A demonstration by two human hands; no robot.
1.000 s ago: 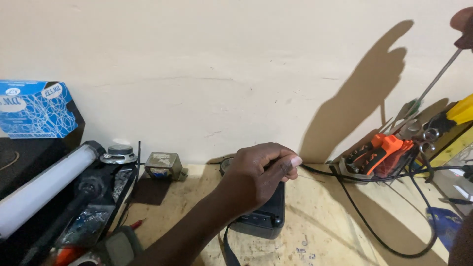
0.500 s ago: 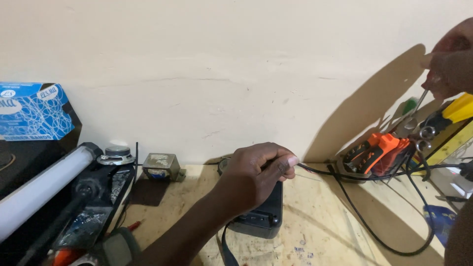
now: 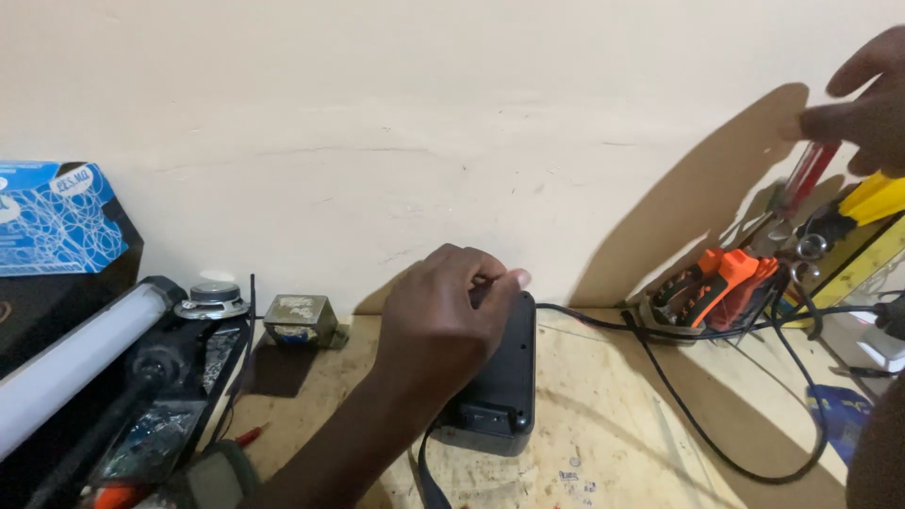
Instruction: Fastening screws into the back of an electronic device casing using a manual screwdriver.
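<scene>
Fingers (image 3: 490, 283) of my left hand (image 3: 438, 325) curl over the far end of the black plastic box (image 3: 500, 386), which lies on the pale wooden bench (image 3: 613, 424) beneath them. My right hand (image 3: 863, 99), upper right, pinches a red-handled screwdriver (image 3: 806, 179) above the orange pliers (image 3: 721, 283).
</scene>
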